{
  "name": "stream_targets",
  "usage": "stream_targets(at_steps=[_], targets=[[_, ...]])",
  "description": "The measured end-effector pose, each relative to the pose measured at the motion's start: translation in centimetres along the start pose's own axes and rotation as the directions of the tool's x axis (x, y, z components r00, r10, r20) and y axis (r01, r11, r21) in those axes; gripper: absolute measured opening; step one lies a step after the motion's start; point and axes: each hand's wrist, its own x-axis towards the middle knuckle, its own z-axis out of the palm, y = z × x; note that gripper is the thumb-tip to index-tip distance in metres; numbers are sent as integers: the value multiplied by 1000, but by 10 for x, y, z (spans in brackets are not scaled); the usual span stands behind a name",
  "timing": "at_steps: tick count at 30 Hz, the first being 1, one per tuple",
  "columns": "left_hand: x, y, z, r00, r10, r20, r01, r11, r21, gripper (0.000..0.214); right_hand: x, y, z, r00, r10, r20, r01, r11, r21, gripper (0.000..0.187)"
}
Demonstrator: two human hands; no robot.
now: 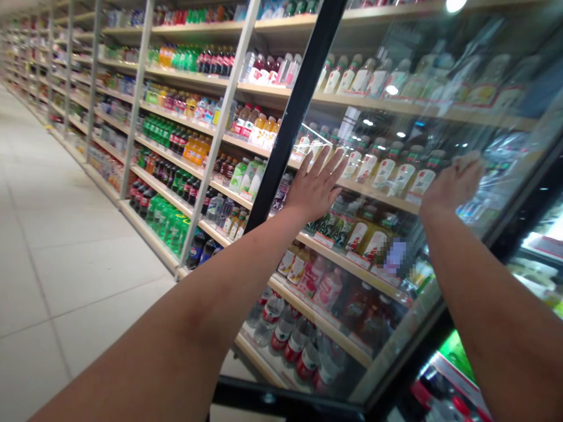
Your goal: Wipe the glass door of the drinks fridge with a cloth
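Observation:
A glass door [295, 111] with a black frame stands tilted across the view, and shelves of bottles show through its pane. My left hand [314, 189] lies against the glass near the left frame bar, its fingers stretched out and spread, holding nothing. Higher up on the right, my right hand [446, 186] is closed around a crumpled, pale cloth [468, 160] at the pane. The cloth is blurred, and part of it is hidden by the fingers.
Long shelves of bottled drinks [189, 105] run away to the left along a pale tiled floor [79, 258]. At the lower right, beyond the door, a lit cooler holds bottles, among them a green one [457, 354]. Lights reflect in the glass.

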Motion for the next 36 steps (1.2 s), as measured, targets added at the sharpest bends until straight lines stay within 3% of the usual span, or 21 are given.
stream_targets(at_steps=[1,2,6,10,18,22,24,26,29,32,34,36], targets=[[0,0,0,1000,-1,2,1,1000,3,64,-5,-20,1,996,83,28,-84,996,25,57],[0,0,-1,1000,-2,7,2,1000,9,64,-13,-41,1,996,73,60,-76,996,49,58],[1,1,-3,999,-15,50,13,999,39,64,-64,-119,-3,969,-217,117,192,962,196,53],[1,1,-4,996,-29,80,23,997,73,62,-100,-149,-5,913,-398,93,358,888,290,50],[-2,-2,6,999,-26,46,21,994,103,62,-99,-106,-17,781,-611,128,527,756,388,57],[-4,-3,8,998,-43,50,39,995,96,62,-134,-78,-29,773,-629,83,556,735,388,59],[-4,-2,8,998,-47,47,42,994,97,62,-165,-64,-38,740,-663,112,574,709,410,58],[-4,-2,8,998,-44,45,39,994,100,61,-200,-51,-49,661,-730,174,607,656,449,56],[-4,-2,8,998,-41,49,36,994,99,61,-241,-36,-66,473,-851,228,677,517,524,53],[-4,-1,7,998,-36,52,31,995,95,60,-255,-29,-74,305,-928,215,721,372,585,50],[-4,-1,6,998,-34,54,29,996,89,61,-249,-30,-74,248,-946,208,729,324,603,50],[-4,-1,5,998,-34,56,29,996,81,61,-233,-35,-71,261,-942,212,724,336,602,50]])
